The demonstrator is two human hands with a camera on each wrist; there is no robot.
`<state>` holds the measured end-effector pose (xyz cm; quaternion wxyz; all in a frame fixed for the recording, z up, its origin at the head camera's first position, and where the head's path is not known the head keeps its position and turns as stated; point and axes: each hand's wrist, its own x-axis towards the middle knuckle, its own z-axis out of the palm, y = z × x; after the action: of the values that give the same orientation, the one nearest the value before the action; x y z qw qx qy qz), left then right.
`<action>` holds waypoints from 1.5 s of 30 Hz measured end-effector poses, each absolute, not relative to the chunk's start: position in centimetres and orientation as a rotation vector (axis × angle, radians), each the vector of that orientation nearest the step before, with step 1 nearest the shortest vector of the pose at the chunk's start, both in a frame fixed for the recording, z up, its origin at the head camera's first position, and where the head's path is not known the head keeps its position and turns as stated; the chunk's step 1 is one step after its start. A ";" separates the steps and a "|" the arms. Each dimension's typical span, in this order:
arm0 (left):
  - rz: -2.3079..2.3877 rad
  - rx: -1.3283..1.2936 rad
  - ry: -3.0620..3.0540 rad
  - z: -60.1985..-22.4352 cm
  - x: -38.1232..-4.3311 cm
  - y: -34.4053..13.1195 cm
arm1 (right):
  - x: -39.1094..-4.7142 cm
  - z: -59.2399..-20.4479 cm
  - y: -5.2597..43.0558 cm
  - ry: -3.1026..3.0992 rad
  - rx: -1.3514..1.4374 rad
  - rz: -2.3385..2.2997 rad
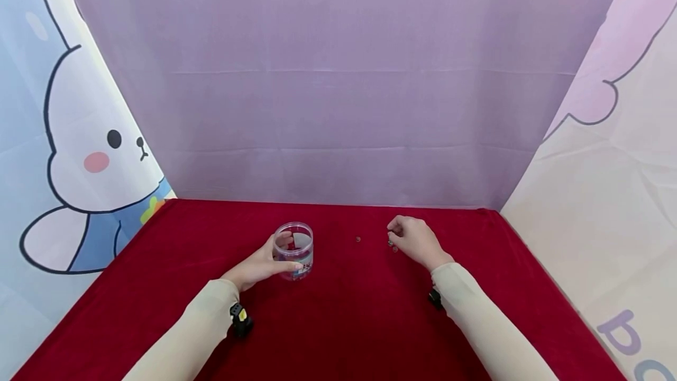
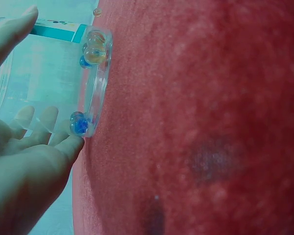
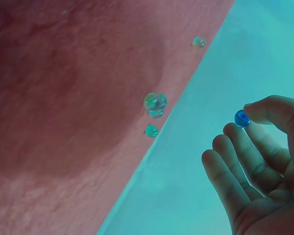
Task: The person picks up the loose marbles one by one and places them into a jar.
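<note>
My left hand (image 1: 262, 263) grips a clear plastic jar (image 1: 302, 246) from its side, thumb over the printed label. The jar is upright, its top uncovered. In the left wrist view, several glass marbles (image 2: 94, 55), amber and blue, lie at the jar's bottom, with a blue marble (image 2: 81, 126) by the fingertips. My right hand (image 1: 419, 242) is to the right, above the red cloth. Between thumb and index finger it pinches a blue marble (image 3: 242, 118); the other fingers are loosely bent. Close by, a cluster of clear marbles (image 3: 155, 103) lies on the cloth.
A lone marble (image 1: 358, 239) rests on the red tablecloth (image 1: 338, 316) between the jar and my right hand. Behind the table hangs a purple curtain (image 1: 338, 87). Printed cloth panels stand at the left (image 1: 79, 151) and right (image 1: 608, 193).
</note>
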<state>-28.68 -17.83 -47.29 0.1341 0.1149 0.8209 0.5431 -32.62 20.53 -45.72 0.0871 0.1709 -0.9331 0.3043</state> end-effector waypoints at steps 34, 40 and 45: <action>1.587 0.323 2.365 -46.9 -28.3 -17.9 | -30.8 -43.4 15.1 -2.642 0.644 0.941; 1.599 0.343 2.362 -47.0 -28.5 -17.9 | -30.9 -43.2 14.1 -2.628 0.667 0.947; 1.599 0.340 2.360 -47.1 -28.5 -17.8 | -30.7 -43.1 13.2 -2.607 0.710 0.956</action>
<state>-28.53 -17.81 -47.05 0.1350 0.1172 0.8145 0.5519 -30.70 13.16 -43.10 0.1374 0.2456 -0.9009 0.3306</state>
